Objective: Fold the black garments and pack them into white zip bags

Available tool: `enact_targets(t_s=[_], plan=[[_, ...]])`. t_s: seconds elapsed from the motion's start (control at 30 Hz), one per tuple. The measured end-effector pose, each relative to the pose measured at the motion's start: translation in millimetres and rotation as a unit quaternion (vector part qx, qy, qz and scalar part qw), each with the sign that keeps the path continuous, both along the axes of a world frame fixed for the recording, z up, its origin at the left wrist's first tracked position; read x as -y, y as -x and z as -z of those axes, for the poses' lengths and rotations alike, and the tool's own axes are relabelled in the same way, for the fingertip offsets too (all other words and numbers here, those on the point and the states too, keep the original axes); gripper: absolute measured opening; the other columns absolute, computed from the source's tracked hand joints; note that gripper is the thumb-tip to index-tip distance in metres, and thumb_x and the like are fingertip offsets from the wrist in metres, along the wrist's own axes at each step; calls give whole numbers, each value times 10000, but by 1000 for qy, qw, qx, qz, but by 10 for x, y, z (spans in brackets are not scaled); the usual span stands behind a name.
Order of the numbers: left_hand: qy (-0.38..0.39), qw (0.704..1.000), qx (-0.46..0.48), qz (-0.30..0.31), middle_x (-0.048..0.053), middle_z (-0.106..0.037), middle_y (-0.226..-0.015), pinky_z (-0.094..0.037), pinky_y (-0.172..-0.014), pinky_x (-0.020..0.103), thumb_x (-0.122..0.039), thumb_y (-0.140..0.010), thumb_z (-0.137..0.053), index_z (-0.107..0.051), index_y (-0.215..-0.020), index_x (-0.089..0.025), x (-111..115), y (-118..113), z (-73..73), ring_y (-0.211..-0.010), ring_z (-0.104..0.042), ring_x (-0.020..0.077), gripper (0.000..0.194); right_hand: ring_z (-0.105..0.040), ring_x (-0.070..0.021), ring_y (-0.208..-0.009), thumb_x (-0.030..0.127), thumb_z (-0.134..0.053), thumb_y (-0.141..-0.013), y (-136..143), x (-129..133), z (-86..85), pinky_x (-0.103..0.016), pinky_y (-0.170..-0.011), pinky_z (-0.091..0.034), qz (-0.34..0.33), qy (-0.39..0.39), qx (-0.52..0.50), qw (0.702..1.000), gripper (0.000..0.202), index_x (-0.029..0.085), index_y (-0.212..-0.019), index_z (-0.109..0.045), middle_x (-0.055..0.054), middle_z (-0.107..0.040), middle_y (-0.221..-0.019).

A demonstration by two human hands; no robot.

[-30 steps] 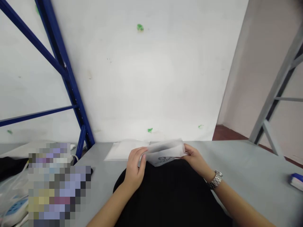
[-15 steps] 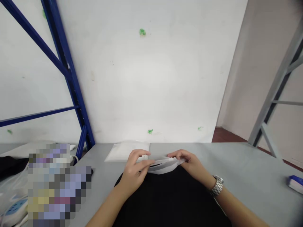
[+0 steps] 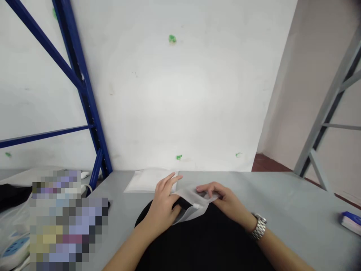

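Note:
A translucent, frosted bag (image 3: 194,197) with a white slider on its top edge lies between my hands, in front of my black clothing (image 3: 203,244). Its mouth gapes on the left side and something dark shows through. My left hand (image 3: 165,201) has its thumb at the gaping edge, the other fingers raised and spread. At the bag's right end, my right hand (image 3: 217,194) pinches the top edge; a silver watch (image 3: 258,226) is on that wrist.
A flat white packet (image 3: 143,181) lies on the grey table (image 3: 282,210) near the wall. Blurred-out items (image 3: 64,226) and a white power strip (image 3: 14,250) are at the left. A blue and white object (image 3: 351,222) sits at the right edge. Blue rack posts (image 3: 90,109) stand left.
The bag's left side has opened wider and tilted toward me. My left hand's fingers have lifted and spread, with its thumb now at the opening. My right hand has moved slightly.

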State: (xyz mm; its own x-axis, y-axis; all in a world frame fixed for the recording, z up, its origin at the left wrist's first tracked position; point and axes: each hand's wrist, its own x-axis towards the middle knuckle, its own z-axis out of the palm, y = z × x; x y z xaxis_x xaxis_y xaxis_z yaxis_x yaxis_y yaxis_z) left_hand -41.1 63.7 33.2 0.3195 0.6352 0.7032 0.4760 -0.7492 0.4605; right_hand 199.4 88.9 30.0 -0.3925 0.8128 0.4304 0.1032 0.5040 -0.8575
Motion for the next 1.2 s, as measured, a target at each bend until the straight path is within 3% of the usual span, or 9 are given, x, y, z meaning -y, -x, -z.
enact_targets(t_s=[0.13, 0.27, 0.43, 0.57, 0.8, 0.93, 1.07, 1.13, 1.2], plan=[[45, 977, 207, 31, 28, -586, -1292, -262, -1092, 525, -184, -729, -661, -687, -864, -261, -37, 225, -220, -1307, -385, 296, 158, -625, -265, -996, 220, -609, -747, -116, -167, 41, -405, -880, -484, 92, 30, -44, 994, 81, 231, -762, -530, -50, -693, -985], [48, 870, 491, 21, 1, -621, -1252, -400, -1026, 442, -363, -882, -478, -598, -1118, -312, -217, 664, -394, -1225, -502, 215, 270, -668, -273, -887, 332, -630, -772, -168, -333, 38, -374, -687, -561, 173, 97, -112, 974, 261, 216, -973, -511, -66, -634, -993], [88, 728, 680, -5, 5, -728, -1014, -478, -943, 314, -246, -880, -441, -670, -974, -241, -426, 1113, -399, -1083, -608, 150, 247, -672, -213, -841, 332, -607, -855, 177, -506, -23, -355, -702, -571, 131, 200, -137, 961, 170, 184, -874, -526, -27, -611, -887], [112, 682, 723, -16, 32, -712, -1024, -497, -903, 366, -250, -887, -487, -644, -1035, -181, -425, 1128, -376, -992, -644, 163, 227, -631, -174, -846, 308, -576, -899, 761, -725, 78, -358, -712, -552, 68, 254, -90, 961, 241, 143, -1075, -575, -53, -624, -1022], [194, 708, 677, -45, 79, -611, -1168, -506, -852, 426, -371, -890, -532, -569, -1131, -160, -417, 890, -285, -996, -614, 200, 323, -556, -248, -1068, 302, -575, -897, 1366, -883, 197, -473, -880, -479, 120, 172, -17, 978, 348, 186, -1220, -516, -87, -519, -1266], [280, 753, 594, -45, 85, -611, -1199, -535, -782, 381, -339, -870, -569, -478, -1262, -208, -402, 653, -181, -958, -637, 196, 423, -391, -281, -1264, 358, -566, -886, 1311, -645, 17, -484, -1023, -359, 114, 48, -12, 992, 531, 245, -1367, -369, -99, -327, -1445], [352, 806, 471, 63, 44, -571, -1300, -540, -766, 347, -385, -839, -599, -247, -1408, -392, -239, 363, -185, -1007, -638, 208, 669, -421, -251, -1252, 406, -756, -693, 1184, -266, -187, -391, -1030, -384, 29, -7, 15, 999, 827, 297, -1401, -343, -60, -386, -1413], [359, 829, 419, 95, 17, -512, -1362, -544, -723, 304, -383, -768, -677, -276, -1389, -423, -149, 257, -200, -1051, -613, 220, 740, -406, -247, -1265, 346, -804, -626, 1086, -111, -252, -388, -1071, -333, 24, -16, 16, 999, 853, 311, -1374, -395, -37, -426, -1388], [359, 849, 373, 105, 27, -532, -1327, -531, -633, 248, -318, -662, -765, -422, -1316, -357, -82, 191, -207, -1059, -595, 243, 739, -437, -240, -1240, 324, -752, -685, 947, 8, -289, -399, -1083, -311, 41, -6, 5, 999, 681, 303, -1310, -482, -26, -495, -1336]])
